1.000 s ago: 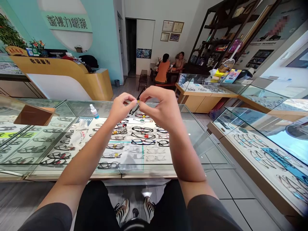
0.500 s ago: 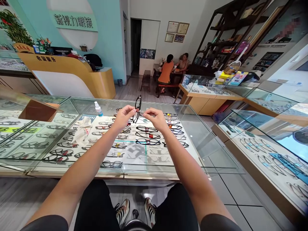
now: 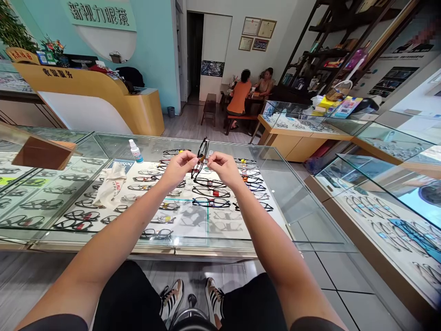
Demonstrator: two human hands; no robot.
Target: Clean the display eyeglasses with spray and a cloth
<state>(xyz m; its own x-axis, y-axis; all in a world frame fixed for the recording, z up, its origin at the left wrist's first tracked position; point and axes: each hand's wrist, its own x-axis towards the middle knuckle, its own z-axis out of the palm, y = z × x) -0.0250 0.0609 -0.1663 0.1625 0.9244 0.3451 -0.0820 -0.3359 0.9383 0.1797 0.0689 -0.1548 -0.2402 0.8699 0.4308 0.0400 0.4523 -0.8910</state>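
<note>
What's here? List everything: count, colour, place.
held glasses: one, dark, centre
spray bottle: one, white, centre left
cloth: one, white, centre left
glass cases: several, clear, front and sides
displayed glasses: many, mixed, in cases
desk: one, yellow, white, back left
people: two, one in orange, back
pictures: four, mixed, back wall
shelving: one, dark, upper right
left hand: one, bare, at held glasses
right hand: one, bare, beside held glasses
shoes: two, beige-black, below

Held glasses (image 3: 203, 148): black
Spray bottle (image 3: 135, 151): white, blue on label
Cloth (image 3: 110, 187): off-white, red lettering
Shoes (image 3: 172, 301): cream and tan, black stripes
Trousers (image 3: 129, 294): plain black
Sign wall (image 3: 153, 41): turquoise
</note>
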